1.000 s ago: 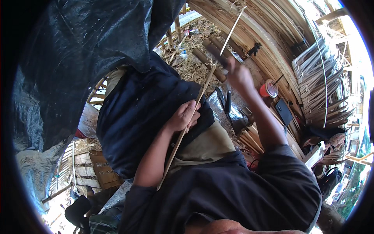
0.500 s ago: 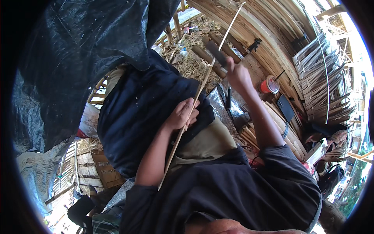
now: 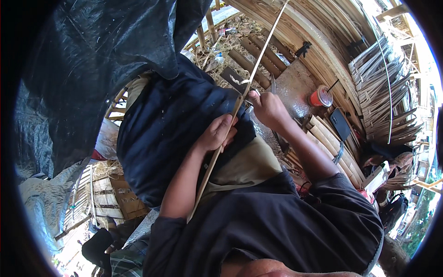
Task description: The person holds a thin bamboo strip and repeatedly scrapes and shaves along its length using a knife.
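Observation:
A long, thin bamboo strip runs slantwise from beside my chest, over my lap, to the top of the view. My left hand is closed round its middle, above the dark cloth on my lap. Just beyond it, my right hand grips a knife whose broad dark blade lies across the strip. A pale curl of shaving shows at the blade. Fingers partly hide the knife's handle.
To the right lie a red-labelled cup with a straw, a dark phone and a tied bundle of split bamboo. Dry shavings litter the ground ahead. A black plastic sheet hangs at the left.
My right hand has drawn the knife back along the strip, toward my left hand. The left hand has stayed nearly in place on the strip.

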